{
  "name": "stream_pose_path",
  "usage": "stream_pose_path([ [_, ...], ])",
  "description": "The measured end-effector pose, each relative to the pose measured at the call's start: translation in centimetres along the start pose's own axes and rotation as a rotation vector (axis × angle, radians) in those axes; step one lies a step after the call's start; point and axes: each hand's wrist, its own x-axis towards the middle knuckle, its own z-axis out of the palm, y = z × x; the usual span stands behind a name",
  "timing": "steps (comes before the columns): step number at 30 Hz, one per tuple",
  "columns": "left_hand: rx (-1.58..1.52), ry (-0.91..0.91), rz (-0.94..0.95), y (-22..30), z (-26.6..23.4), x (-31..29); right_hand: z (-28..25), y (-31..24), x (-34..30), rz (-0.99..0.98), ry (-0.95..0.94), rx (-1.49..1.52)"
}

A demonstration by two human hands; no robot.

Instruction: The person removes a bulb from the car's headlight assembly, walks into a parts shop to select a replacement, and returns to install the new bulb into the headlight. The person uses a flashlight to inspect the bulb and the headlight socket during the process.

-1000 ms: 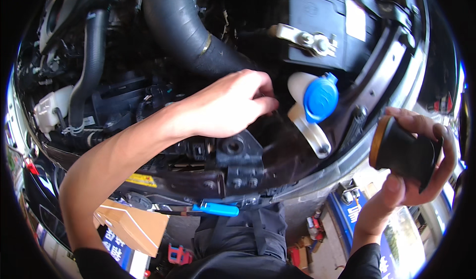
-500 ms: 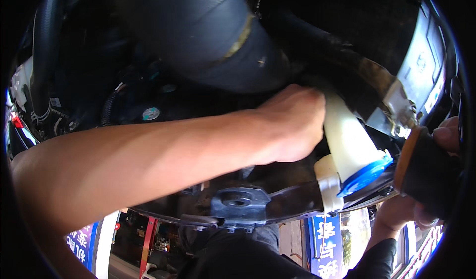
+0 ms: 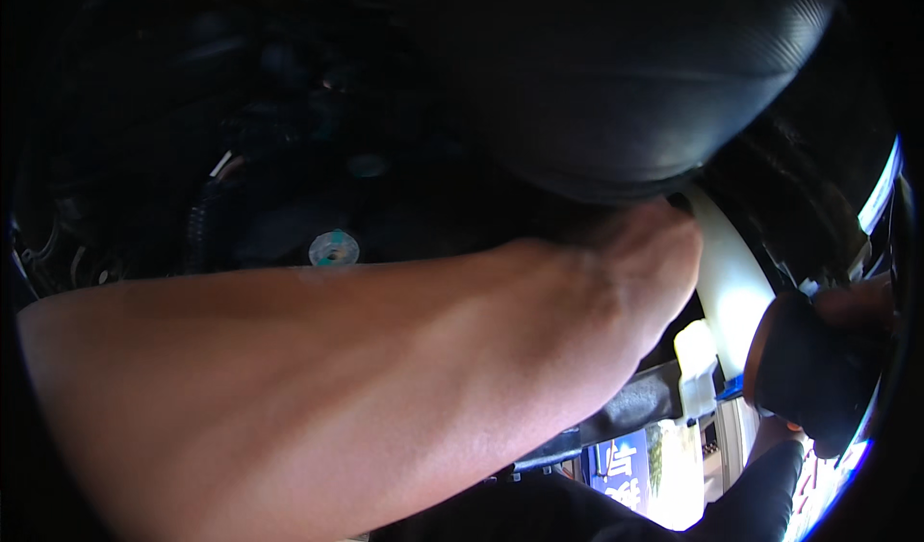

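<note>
My left forearm spans the view from the left, and my left hand point(image 3: 659, 258) reaches under a large black ribbed duct point(image 3: 626, 99). Its knuckles are bent and its fingers are hidden, so whatever they touch is out of sight. Just right of the knuckles rises a white plastic filler neck point(image 3: 731, 272). A sliver of its blue cap point(image 3: 733, 388) shows at the lower end. At the right edge, my right hand point(image 3: 852, 301) is closed around a dark, roughly cylindrical thing point(image 3: 808, 369) with an orange-brown rim. That thing overlaps the cap in view.
A dark engine bay surrounds my arm. A round pale disc with green marks point(image 3: 334, 249) lies above the forearm, near a corrugated tube point(image 3: 197, 215). A black crossbar point(image 3: 635, 402) runs along the front, with a white bracket point(image 3: 696, 369) on it. Behind stands a blue sign point(image 3: 621, 470).
The view has come closer and darkened. My left forearm fills more of it, and the hand is farther under the duct. The dark thing in my right hand now hides most of the blue cap.
</note>
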Motion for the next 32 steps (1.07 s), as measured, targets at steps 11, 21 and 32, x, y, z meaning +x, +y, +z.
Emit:
stream_pose_path([
  [11, 0.248, 0.220, 0.126, -1.9, 2.8, 2.8, 0.5, -1.4, -1.8, 0.061, 0.163, -0.040],
  [21, -0.294, -0.015, 0.020, -2.9, 1.3, 4.8, 0.5, -5.3, -9.2, 0.217, 0.443, -0.115],
  [32, -0.465, -0.196, 0.020, -8.7, -2.6, 3.3, 6.7, -9.8, -18.7, 0.453, 0.809, -0.265],
])
